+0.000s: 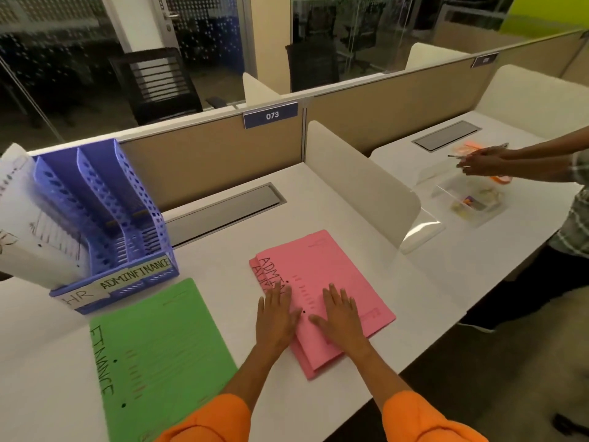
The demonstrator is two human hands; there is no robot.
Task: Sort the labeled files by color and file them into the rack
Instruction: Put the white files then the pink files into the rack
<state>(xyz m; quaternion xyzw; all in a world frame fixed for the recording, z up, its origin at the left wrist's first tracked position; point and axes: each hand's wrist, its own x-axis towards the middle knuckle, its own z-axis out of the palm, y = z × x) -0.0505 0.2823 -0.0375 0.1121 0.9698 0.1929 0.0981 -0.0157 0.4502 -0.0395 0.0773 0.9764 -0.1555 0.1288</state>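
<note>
Two pink files marked ADMIN (331, 269) lie stacked, slightly offset, in the middle of the white desk (223, 260). My left hand (276, 317) rests flat on their left edge and my right hand (341, 314) lies flat on the top one, fingers spread. A green file marked FINANCE (159, 352) lies to the left, near the desk's front. The blue plastic rack (105, 224) stands at the back left, its slots labelled HR, ADMIN and FINANCE. White files (28, 218) stand in its leftmost HR slot; the other two slots look empty.
A white divider panel (357, 183) separates my desk from the one on the right. There another person's hands (481, 161) hold a pen over a clear plastic box (471, 202) of small items. A beige partition numbered 073 (271, 114) runs along the back.
</note>
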